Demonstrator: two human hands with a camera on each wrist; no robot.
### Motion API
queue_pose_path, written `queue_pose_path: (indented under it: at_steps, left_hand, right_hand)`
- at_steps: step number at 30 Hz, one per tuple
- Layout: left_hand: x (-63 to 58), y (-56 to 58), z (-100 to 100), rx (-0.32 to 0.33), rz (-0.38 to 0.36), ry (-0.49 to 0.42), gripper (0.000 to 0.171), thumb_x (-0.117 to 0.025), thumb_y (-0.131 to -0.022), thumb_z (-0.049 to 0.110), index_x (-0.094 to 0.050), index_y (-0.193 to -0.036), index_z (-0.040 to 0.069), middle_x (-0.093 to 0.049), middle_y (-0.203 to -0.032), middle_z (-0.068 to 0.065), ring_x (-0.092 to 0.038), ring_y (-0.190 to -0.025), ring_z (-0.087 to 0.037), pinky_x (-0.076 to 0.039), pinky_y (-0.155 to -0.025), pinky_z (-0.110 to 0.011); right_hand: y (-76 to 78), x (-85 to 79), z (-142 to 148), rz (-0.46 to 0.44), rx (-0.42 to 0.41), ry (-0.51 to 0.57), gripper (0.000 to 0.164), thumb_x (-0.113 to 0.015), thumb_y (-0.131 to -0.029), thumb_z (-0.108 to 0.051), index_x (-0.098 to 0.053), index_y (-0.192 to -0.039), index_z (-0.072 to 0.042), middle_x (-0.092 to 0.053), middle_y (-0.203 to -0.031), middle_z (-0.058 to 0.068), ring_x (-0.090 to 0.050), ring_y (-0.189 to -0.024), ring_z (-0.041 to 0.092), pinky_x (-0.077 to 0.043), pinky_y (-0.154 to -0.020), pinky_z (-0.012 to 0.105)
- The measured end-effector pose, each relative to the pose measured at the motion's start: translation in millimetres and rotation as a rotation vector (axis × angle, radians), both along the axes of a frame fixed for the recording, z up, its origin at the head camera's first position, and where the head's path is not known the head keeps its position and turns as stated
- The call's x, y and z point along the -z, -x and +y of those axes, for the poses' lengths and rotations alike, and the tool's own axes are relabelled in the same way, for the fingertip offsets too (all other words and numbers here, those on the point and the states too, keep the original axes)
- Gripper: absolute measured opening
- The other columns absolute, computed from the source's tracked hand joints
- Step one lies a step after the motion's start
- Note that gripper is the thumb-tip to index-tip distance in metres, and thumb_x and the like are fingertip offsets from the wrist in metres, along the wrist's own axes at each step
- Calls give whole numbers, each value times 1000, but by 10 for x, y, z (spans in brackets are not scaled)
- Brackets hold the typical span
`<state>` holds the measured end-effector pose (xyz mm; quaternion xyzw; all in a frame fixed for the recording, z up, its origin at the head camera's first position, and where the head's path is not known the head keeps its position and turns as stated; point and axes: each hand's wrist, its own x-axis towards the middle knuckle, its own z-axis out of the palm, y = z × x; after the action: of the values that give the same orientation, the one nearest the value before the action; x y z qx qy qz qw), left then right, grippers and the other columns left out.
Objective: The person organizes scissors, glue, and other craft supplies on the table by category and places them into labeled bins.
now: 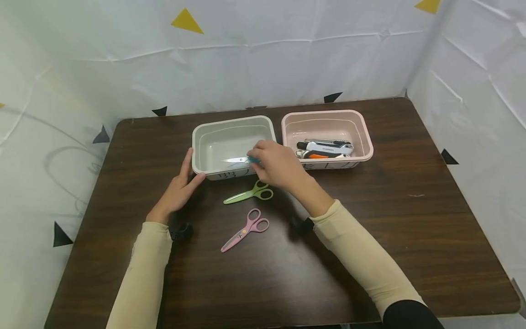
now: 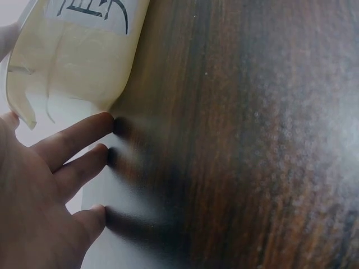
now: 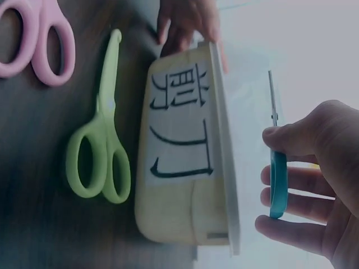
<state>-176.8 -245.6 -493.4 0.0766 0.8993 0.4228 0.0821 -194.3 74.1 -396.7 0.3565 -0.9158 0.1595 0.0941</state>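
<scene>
Scissors with teal handles are pinched between the thumb and fingers of my right hand. Their bare metal blade points left, over the pale grey-green bin. My left hand rests at that bin's left front corner, thumb at the front rim and fingers spread along the end wall. On the table in front of the bin lie green scissors, closed. Pink scissors, also closed, lie nearer to me.
Right of the grey-green bin stands a pink bin holding several cutters. A label with black characters is on the grey-green bin's front. White sheeting surrounds the dark wooden table at the back and sides.
</scene>
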Motion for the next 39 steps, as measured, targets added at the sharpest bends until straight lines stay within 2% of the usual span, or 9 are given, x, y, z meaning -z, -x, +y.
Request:
queue_pose_path:
  at_steps: [8,14,21,26,35,39]
  left_hand:
    - [-7,-2,-10,10,10,-7,78,-50,-99,52,11,-148,58,-22,-160,0,-22,-144,-40,-18,-106,-70]
    - [-14,-10,-24,11,10,-8,78,-50,-99,52,11,-148,58,-22,-160,-1,-22,-144,-41,-18,-106,-70]
    - [-33,-15,-8,16,3,-12,78,-50,-99,51,11,-147,59,-20,-160,0,-21,-144,-41,-17,-106,-71]
    - [-30,-5,-9,3,0,-12,78,-50,-99,53,11,-147,60,-20,-160,0,-22,-144,-41,-18,-105,-71]
    - [-26,-8,-37,11,7,-5,78,-50,-99,51,11,-148,58,-21,-160,-2,-22,-144,-41,-17,-106,-70]
    - [-32,-9,-31,9,3,-5,77,-49,-99,51,11,-147,60,-22,-160,-3,-22,-144,-41,-17,-106,-70]
  right_hand:
    - [277,74,-73,-8,31,-57,22,-66,-91,-21,-73,-110,-13,-64,-100,2,-61,-87,20,-52,-66,40]
    - [445,110,-130,-60,52,-120,19,-64,-92,-21,-73,-108,-15,-62,-100,2,-59,-90,20,-51,-69,41]
    - [553,79,-183,-155,53,-165,18,-61,-94,-19,-72,-107,-14,-59,-99,2,-57,-84,18,-50,-69,40]
    - [637,133,-237,-200,42,-189,22,-61,-93,-18,-74,-110,-15,-63,-106,2,-59,-94,20,-51,-76,42]
    - [748,216,-347,-290,49,-218,28,-61,-90,-18,-75,-114,-15,-68,-116,3,-60,-108,20,-49,-90,38]
    - [785,224,-383,-330,60,-244,27,-61,-91,-19,-75,-113,-15,-69,-115,2,-61,-104,20,-49,-89,37]
